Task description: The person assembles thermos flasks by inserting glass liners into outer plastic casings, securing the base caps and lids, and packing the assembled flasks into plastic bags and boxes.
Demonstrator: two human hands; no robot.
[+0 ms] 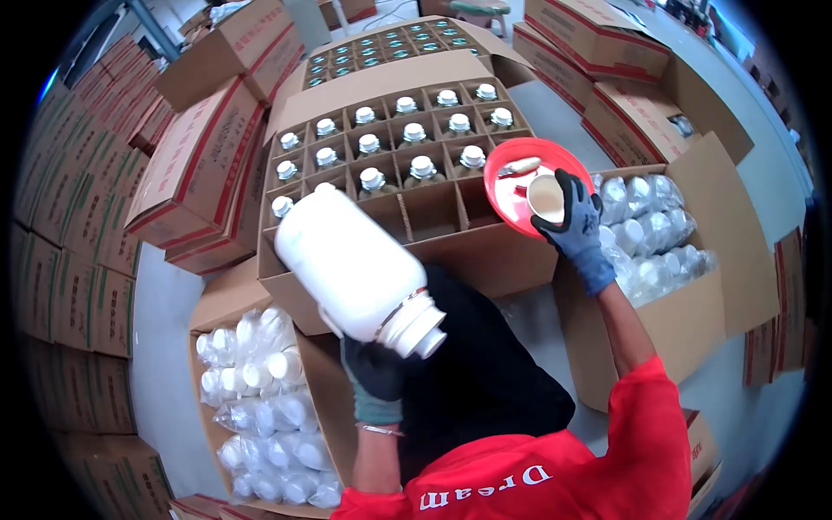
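My left hand [374,368], in a dark-palmed glove, is closed at the handle of a large white plastic jug [347,260]. The jug lies tilted over the near left part of the divided carton, its stepped neck pointing down and right towards me. In a blue and black glove, my right hand [574,224] grips a small cream cup [546,198] by its side. That cup is inside a red bowl [498,195] at the carton's right corner, beside a whitish object [520,166] too small to name. White-capped bottles [421,169] stand upright in the carton's compartments.
Open cartons of plastic-wrapped white containers stand at left [260,373] and right [641,234]. Another divided carton [381,52] of bottles is behind. Stacked cartons [195,165] flank the left side, and more cartons [598,39] stand at back right.
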